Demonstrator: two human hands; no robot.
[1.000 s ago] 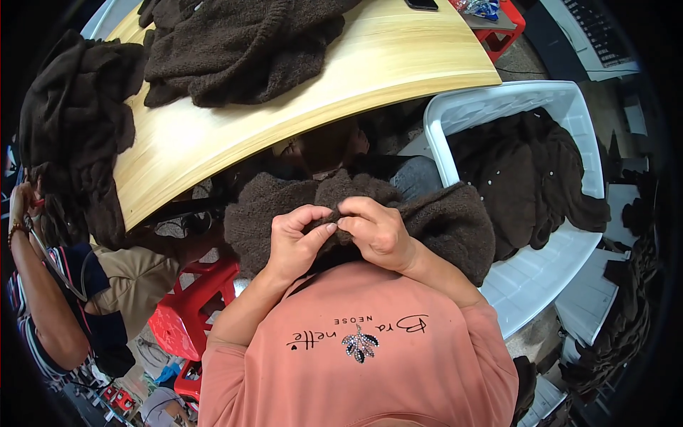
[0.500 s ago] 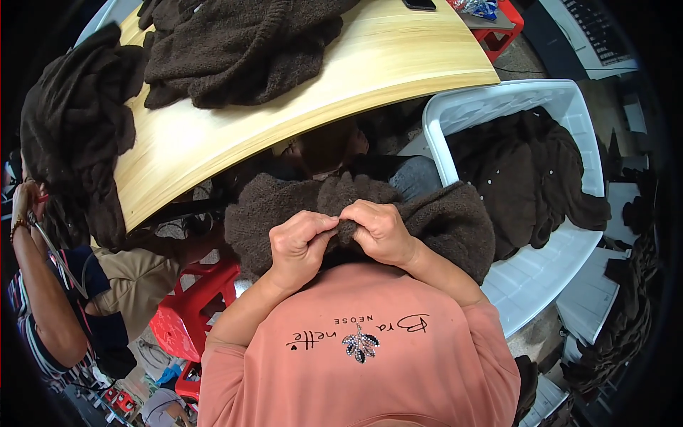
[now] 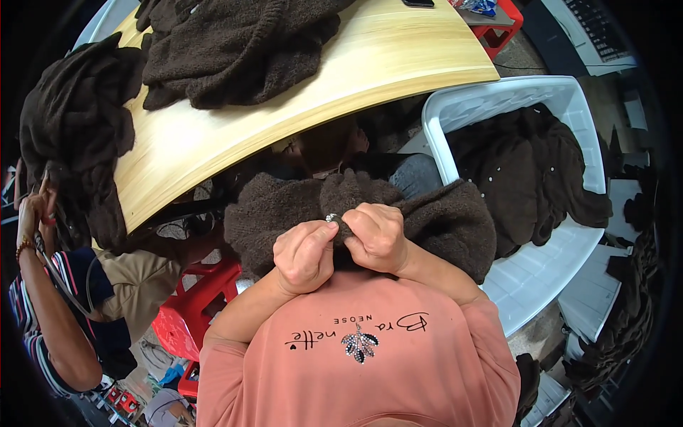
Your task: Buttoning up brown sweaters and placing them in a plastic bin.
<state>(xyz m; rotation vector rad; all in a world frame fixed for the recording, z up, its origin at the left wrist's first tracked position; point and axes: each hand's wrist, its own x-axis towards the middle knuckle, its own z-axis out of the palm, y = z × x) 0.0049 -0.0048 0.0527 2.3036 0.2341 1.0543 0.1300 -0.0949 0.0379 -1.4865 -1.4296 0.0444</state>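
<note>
A dark brown knitted garment lies bunched across my lap. My left hand is closed over its middle, thumb and forefinger pinched at a small shiny button. Close beside it on the right, my right hand is also closed against the knit, its fingers curled; what its fingertips pinch is hidden. A narrow gap separates the two hands.
A pale wooden table stands ahead, bearing a heap of brown knitwear. At right, a white plastic bin holds a buttoned brown garment. On the left, a co-worker's hand is at hanging brown knitwear, beside a red stool.
My hands have drawn slightly apart, the left turning and dropping a little. The shiny button now shows by my left thumb. At left, the co-worker's hands have shifted on the knitwear.
</note>
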